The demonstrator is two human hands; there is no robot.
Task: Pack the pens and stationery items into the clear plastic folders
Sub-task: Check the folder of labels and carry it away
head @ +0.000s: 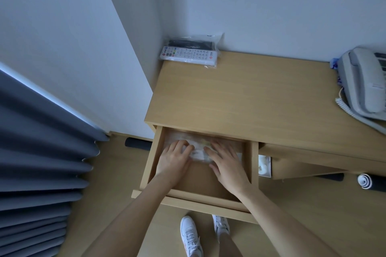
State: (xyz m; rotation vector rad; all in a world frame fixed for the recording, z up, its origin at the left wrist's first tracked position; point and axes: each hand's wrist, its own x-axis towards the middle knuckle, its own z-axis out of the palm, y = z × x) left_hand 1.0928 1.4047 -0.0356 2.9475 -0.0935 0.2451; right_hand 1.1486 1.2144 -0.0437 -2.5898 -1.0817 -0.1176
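Observation:
A wooden drawer (pixel 150 162) of the desk is pulled out in front of me. Inside it, towards the back, lie clear plastic folders (pixel 197 150) with pale and yellowish contents that I cannot make out. My left hand (pixel 174 159) lies on the folders' left part, its fingers bent over the plastic. Flat on the right part rests my right hand (pixel 224 162), fingers fairly straight and spread. Both forearms reach down into the drawer.
On the desk top (pixel 240 94), white and black remotes in a clear bag (pixel 191 52) lie at the back left, and a grey telephone (pixel 363 83) stands at the right edge. Grey curtains (pixel 37 162) hang at left. My white shoes (pixel 191 236) stand below the drawer.

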